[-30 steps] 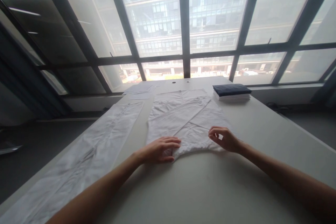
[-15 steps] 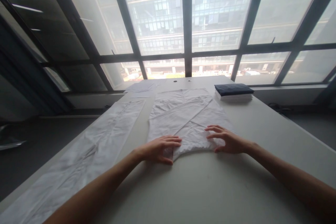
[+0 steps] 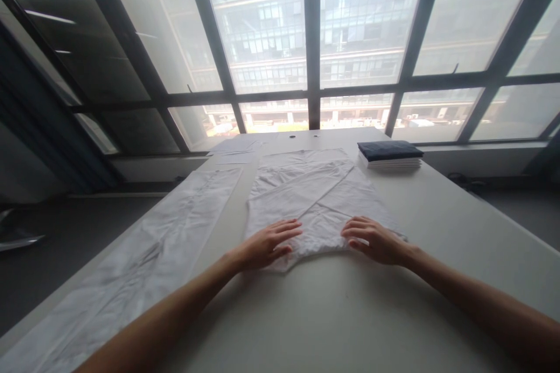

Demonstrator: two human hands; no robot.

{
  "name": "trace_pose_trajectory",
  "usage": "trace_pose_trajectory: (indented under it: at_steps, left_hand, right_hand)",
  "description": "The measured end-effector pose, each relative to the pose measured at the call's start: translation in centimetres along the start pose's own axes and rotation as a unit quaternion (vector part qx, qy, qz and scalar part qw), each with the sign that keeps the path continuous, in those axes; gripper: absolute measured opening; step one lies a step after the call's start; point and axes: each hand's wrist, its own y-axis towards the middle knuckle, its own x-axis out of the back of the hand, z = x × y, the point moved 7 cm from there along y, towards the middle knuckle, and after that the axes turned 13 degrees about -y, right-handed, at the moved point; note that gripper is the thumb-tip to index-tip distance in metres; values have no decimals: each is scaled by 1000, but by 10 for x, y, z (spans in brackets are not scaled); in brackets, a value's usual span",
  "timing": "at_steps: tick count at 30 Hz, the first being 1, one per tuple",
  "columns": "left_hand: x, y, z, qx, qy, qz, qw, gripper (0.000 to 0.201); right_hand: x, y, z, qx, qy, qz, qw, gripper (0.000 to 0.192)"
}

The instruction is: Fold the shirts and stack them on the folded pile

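A white garment (image 3: 306,192) lies flat on the grey table (image 3: 332,315), its sides folded in over the middle. My left hand (image 3: 266,243) rests palm down on the garment's near left corner, fingers spread. My right hand (image 3: 371,239) lies flat on the near right edge of the same garment, fingers apart. Neither hand grips the cloth; both press on it.
A long white cloth (image 3: 144,256) stretches along the table's left side. A stack of folded items with a dark blue one on top (image 3: 390,153) sits at the far right. Papers (image 3: 236,148) lie at the far end. Large windows rise behind.
My right hand came down from a raised, curled pose and now lies flat on the garment's near edge. My left hand flattened and slid slightly forward on the cloth.
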Motion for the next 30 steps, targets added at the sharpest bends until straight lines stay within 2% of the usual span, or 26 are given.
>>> trace_pose_trajectory:
  at_steps: [6, 8, 12, 19, 23, 27, 30]
  left_hand:
    - [26, -9, 32, 53, 68, -119, 989, 32]
    - [33, -15, 44, 74, 69, -127, 987, 31]
    - [40, -24, 55, 92, 69, -98, 989, 33]
    - [41, -21, 47, 87, 58, -75, 992, 36]
    - [39, -18, 37, 65, 48, -66, 995, 38]
    - [31, -15, 19, 28, 14, -32, 999, 37]
    - [21, -11, 5, 10, -44, 8, 999, 35]
  right_hand:
    - [0, 4, 6, -15, -20, 16, 1000, 24]
    - [1, 5, 6, -22, -27, 13, 999, 23]
    - [3, 7, 5, -26, -23, 12, 999, 26]
    - [2, 11, -1, -47, -38, 28, 998, 49]
    - [9, 9, -3, -62, -89, 49, 993, 54]
    - [18, 2, -7, -106, -170, 84, 976, 55]
    - [22, -7, -15, -149, -239, 121, 952, 54]
